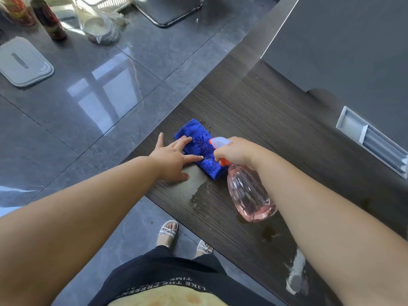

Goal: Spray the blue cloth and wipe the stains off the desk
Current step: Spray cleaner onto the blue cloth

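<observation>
Pinning cloth, soft, damp, limp: our left hand, fingers spread flat; right hand, three o'clock, grips bottle. We'd lift by an edge.

Cloth on desk; spray bottle right of cloth.

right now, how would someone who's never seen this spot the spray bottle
Find the dark wood-grain desk. By the blue cloth on it, the right hand grips the spray bottle. It alone is clear pink, with an orange trigger.
</observation>
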Motion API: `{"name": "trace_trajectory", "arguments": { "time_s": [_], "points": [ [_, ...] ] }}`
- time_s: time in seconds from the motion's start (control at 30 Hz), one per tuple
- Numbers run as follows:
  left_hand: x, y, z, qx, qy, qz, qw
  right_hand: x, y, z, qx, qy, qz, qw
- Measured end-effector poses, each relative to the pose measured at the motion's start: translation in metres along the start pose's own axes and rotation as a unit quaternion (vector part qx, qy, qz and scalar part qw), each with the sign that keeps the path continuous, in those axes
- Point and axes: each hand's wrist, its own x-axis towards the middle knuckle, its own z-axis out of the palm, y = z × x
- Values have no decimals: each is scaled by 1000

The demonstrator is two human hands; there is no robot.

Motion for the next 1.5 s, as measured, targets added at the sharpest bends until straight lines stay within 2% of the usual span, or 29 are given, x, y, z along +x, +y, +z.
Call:
{"name": "trace_trajectory", "arguments": {
  "time_s": [0.27,0.5,0.63,0.8,1.1,1.3,1.5],
  "points": [
    [-3,-3,-6,-40,0,9,999,-17,-7,12,-61,-36,-46,996],
    [-6,-5,-15,-90,-14,11,996,-24,-2,14,-88,-37,-54,994],
    [-7,-3,-16,-84,-13,11,996,-30,15,13,-44,-35,-20,998],
    [-6,6,-17,-67,-8,-8,998,-38,33,14,-31,-23,-16,999],
    [-4,36,-11,16,74,-19,997,-38,40,21,-2,-23,-1,1000],
    [-8,35,-8,43,46,-1,998,-38,47,16,39,4,13,999],
    [-4,36,-10,50,55,5,997,-32,47,12,70,23,13,997]
  ]
}}
